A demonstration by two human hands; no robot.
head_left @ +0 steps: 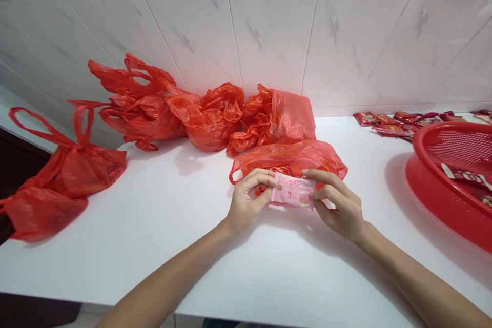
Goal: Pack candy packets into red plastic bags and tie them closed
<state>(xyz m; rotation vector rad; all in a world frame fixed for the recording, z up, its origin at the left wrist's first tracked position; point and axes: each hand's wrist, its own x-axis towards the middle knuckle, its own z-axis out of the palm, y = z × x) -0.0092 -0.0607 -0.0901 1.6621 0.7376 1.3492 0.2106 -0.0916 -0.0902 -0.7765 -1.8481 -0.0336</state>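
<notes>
A small pink packet (pixel 292 191) with printed characters and a peach picture is held between both hands, its printed face turned up. My left hand (pixel 249 199) pinches the packet's left end between thumb and fingers. At the right end, my right hand (pixel 338 205) grips it with thumb and fingers. Just behind the hands lies an open red plastic bag (pixel 323 156) on the white table (pixel 238 277), partly covered by the hands and packet. Something red and shiny shows inside the bag, too hidden to name.
Several red plastic bags (pixel 213 118) stand along the tiled wall, and more tied ones (pixel 90 169) sit at the left. A red mesh basket (pixel 434 179) holding packets stands at the right. Red packets (pixel 395 125) lie behind it.
</notes>
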